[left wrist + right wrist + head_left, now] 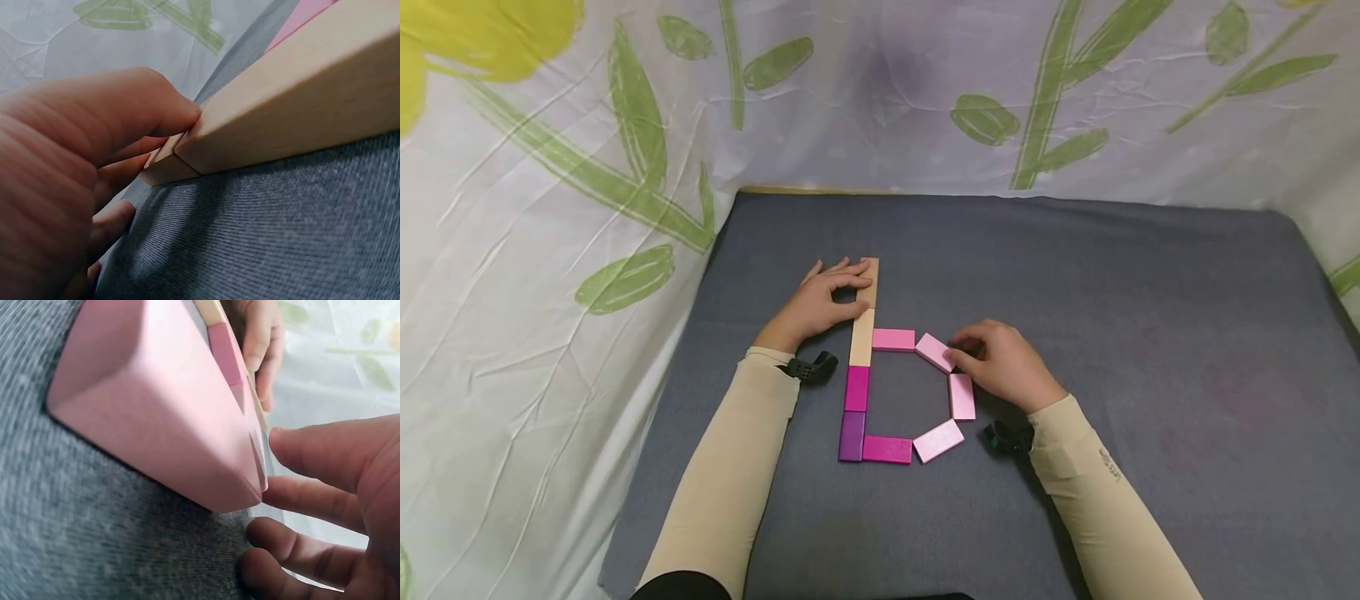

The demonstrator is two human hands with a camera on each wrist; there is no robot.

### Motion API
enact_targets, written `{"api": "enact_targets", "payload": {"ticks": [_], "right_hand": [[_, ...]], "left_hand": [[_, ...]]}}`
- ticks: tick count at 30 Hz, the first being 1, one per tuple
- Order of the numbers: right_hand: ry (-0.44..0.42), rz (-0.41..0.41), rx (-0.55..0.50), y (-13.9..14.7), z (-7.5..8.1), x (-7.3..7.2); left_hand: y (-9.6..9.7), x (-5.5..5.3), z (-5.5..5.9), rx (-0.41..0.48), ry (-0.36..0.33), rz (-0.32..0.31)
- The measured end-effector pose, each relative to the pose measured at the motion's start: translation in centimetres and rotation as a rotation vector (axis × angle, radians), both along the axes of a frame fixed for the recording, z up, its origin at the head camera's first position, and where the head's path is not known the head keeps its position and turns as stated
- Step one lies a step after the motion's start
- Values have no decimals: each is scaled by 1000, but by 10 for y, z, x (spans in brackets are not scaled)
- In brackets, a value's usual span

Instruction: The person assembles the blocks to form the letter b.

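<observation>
My left hand (816,304) touches the far plain wooden block (872,292) in a straight column, thumb by its seam with the nearer wooden block (861,340). In the left wrist view the thumb (169,112) lies at that seam. A magenta block (857,388) and a purple block (852,436) continue the column. Straight fingers of my right hand (1000,362) are at the outer end of a slanted light pink block (935,352). In the right wrist view thumb (312,447) and index finger stand apart, the index tip right at the block's corner.
A pink block (893,340), two pale pink blocks (962,397) and a second magenta block (887,450) complete a rounded loop on the column's right side. Everything lies flat on a dark grey cloth-covered table (1150,333). A white leaf-patterned curtain (880,142) hangs behind and at the left.
</observation>
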State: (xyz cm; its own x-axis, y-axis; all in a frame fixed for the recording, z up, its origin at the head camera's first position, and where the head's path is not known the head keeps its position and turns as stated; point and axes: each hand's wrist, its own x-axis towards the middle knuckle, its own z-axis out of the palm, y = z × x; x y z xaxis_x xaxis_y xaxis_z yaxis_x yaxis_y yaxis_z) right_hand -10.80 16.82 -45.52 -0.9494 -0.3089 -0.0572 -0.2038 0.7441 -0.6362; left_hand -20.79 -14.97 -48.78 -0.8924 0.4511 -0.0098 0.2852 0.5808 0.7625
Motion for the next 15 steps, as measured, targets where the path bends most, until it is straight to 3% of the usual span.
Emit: {"api": "enact_targets", "payload": {"ticks": [15], "right_hand": [[9,19,69,-3,3,2]], "left_hand": [[0,2,1,10,2,8]]}}
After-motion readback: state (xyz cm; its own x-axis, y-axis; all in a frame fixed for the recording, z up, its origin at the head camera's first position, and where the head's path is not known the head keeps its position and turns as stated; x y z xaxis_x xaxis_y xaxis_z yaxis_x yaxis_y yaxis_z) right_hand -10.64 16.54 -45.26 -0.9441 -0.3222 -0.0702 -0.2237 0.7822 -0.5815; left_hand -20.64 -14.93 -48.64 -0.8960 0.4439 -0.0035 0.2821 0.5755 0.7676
